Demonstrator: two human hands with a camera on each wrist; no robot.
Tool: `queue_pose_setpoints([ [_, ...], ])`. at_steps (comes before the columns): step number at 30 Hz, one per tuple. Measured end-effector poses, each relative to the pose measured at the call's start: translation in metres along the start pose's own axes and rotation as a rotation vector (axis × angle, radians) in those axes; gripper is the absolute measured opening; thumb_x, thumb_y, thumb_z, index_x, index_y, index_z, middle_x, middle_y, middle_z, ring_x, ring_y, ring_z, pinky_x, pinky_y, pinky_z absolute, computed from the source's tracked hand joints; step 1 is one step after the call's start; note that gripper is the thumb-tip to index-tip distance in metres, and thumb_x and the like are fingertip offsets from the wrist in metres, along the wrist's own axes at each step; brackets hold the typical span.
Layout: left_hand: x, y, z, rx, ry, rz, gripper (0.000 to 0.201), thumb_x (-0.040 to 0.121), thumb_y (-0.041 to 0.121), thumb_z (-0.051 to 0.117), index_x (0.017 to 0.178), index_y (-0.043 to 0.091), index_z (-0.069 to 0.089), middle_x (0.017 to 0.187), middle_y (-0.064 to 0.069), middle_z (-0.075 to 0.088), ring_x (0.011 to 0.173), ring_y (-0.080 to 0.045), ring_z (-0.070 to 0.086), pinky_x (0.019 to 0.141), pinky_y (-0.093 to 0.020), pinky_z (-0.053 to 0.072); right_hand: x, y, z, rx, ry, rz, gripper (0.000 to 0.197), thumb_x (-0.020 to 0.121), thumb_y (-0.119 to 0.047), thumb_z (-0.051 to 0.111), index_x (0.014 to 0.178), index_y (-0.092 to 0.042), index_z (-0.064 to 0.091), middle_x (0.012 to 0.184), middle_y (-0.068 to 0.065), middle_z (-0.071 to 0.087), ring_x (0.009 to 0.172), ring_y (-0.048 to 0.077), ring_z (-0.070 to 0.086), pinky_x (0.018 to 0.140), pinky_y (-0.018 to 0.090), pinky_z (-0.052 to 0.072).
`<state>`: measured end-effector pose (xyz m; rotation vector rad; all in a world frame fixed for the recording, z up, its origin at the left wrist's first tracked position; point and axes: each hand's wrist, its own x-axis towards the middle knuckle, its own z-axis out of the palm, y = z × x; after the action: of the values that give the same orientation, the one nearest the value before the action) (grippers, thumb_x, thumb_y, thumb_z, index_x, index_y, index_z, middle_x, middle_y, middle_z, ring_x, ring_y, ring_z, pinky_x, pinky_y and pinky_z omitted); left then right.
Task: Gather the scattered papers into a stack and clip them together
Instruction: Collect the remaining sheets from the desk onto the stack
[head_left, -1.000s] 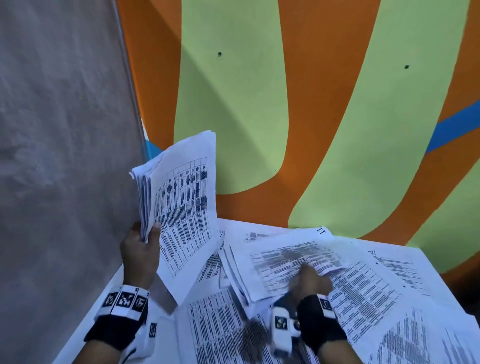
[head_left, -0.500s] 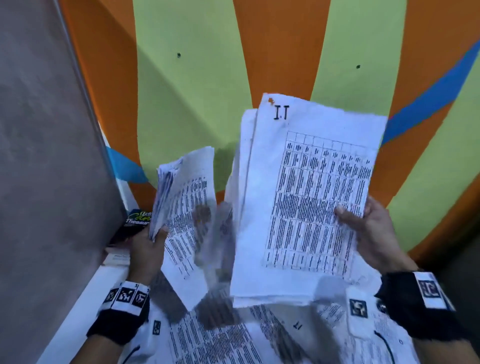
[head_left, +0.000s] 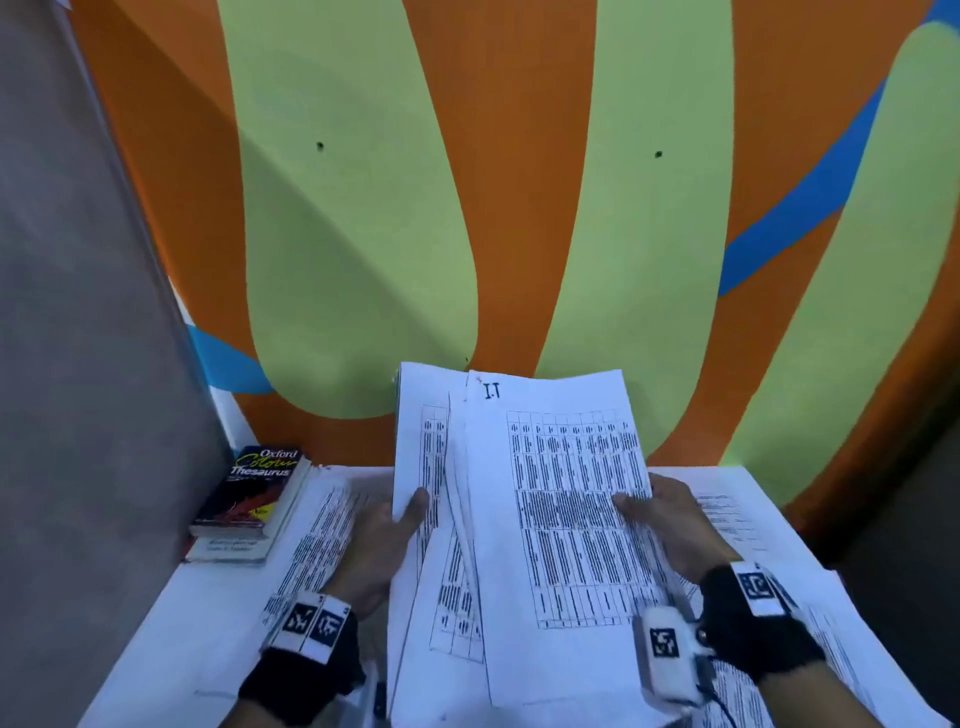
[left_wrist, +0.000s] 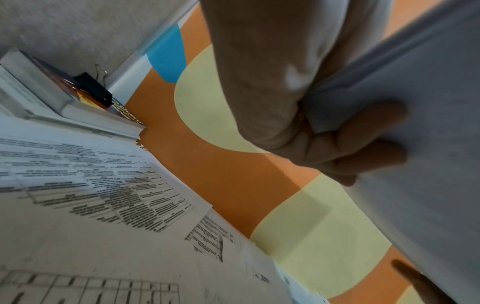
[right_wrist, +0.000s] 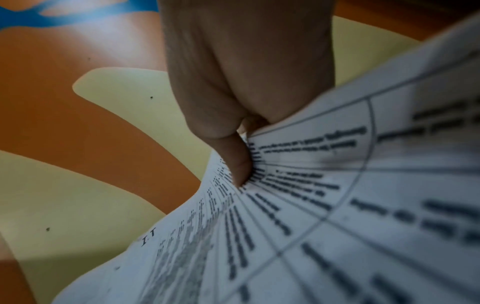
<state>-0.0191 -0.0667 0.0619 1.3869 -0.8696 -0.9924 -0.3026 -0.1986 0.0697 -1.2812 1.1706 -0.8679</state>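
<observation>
From the head view we are seeing two hands lifting one uneven bundle of papers (head_left: 519, 519) upright above the white table (head_left: 208, 623), in front of the orange, green and blue wall (head_left: 363, 208). The left hand (head_left: 382, 540) is gripping the bundle's left edge, thumb pressing on the front; the right hand (head_left: 675, 525) is gripping the right edge, thumb lying across the printed grid of the sheet marked "11". More printed sheets (head_left: 317, 540) are lying flat on the table on both sides; we cannot count them. Two books (head_left: 249, 499) are sitting stacked at the table's far left corner, the top one an Oxford thesaurus. Over to the left wrist view: we are looking at the left hand (left_wrist: 298, 102) with fingers (left_wrist: 363, 131) curling round the back of the bundle (left_wrist: 428, 144), clamping it against the thumb. One black binder clip (left_wrist: 94, 88) is resting on top of the two books (left_wrist: 78, 109), well apart from the papers, and loose sheets (left_wrist: 103, 185) are spreading below. Now the right wrist view: the right hand (right_wrist: 246, 72) is pinching the bundle (right_wrist: 337, 205), thumb down on the printed face, the other fingers hidden behind the paper.
</observation>
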Motion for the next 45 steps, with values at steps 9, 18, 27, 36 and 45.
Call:
queue_pose_setpoints([
  [9, -0.007, -0.003, 0.018, 0.148, -0.171, 0.038, 0.059, 0.051, 0.051, 0.086, 0.099, 0.021, 0.069, 0.099, 0.002, 0.075, 0.093, -0.018, 0.071, 0.085, -0.043, 0.055, 0.000, 0.011, 0.021, 0.064, 0.045, 0.092, 0.043, 0.093, -0.011, 0.057, 0.134, -0.005, 0.045, 0.131, 0.011, 0.055, 0.117, 0.028, 0.053, 0.097, 0.040, 0.042],
  [18, 0.005, 0.017, 0.035, 0.224, 0.106, 0.254, 0.043, 0.071, 0.038, 0.074, 0.092, 0.002, 0.068, 0.083, -0.019, 0.071, 0.076, -0.025, 0.069, 0.067, -0.044, 0.056, -0.036, -0.034, 0.041, -0.008, 0.331, -0.620, 0.014, 0.091, -0.014, 0.062, 0.087, -0.021, 0.050, 0.070, -0.012, 0.037, 0.059, -0.003, 0.037, 0.058, 0.023, 0.033],
  [27, -0.002, 0.016, 0.065, 0.216, 0.373, 0.349, 0.041, 0.087, 0.016, 0.063, 0.109, -0.015, 0.050, 0.063, -0.015, 0.049, 0.054, -0.023, 0.049, 0.046, -0.021, 0.039, -0.030, -0.005, 0.038, -0.064, 0.176, -0.470, 0.038, 0.094, -0.009, 0.055, 0.127, -0.018, 0.040, 0.103, -0.009, 0.055, 0.085, -0.020, 0.053, 0.071, 0.002, 0.042],
  [36, -0.007, 0.030, 0.083, 0.138, 0.334, 0.378, 0.043, 0.085, 0.013, 0.066, 0.122, 0.006, 0.044, 0.107, 0.007, 0.059, 0.091, 0.016, 0.057, 0.078, -0.004, 0.043, -0.037, -0.027, 0.034, -0.148, 0.281, -0.703, 0.077, 0.089, -0.006, 0.062, 0.147, -0.030, 0.017, 0.143, -0.025, 0.032, 0.130, -0.009, 0.036, 0.100, 0.012, 0.038],
  [45, -0.006, 0.027, 0.080, 0.138, 0.305, 0.439, 0.044, 0.084, 0.007, 0.066, 0.118, 0.019, 0.041, 0.105, 0.021, 0.055, 0.087, 0.021, 0.056, 0.069, 0.002, 0.041, -0.030, -0.064, 0.019, -0.523, 0.330, -0.877, 0.056, 0.085, 0.000, 0.063, 0.136, -0.016, 0.047, 0.118, 0.010, 0.045, 0.080, -0.003, 0.039, 0.074, -0.006, 0.032],
])
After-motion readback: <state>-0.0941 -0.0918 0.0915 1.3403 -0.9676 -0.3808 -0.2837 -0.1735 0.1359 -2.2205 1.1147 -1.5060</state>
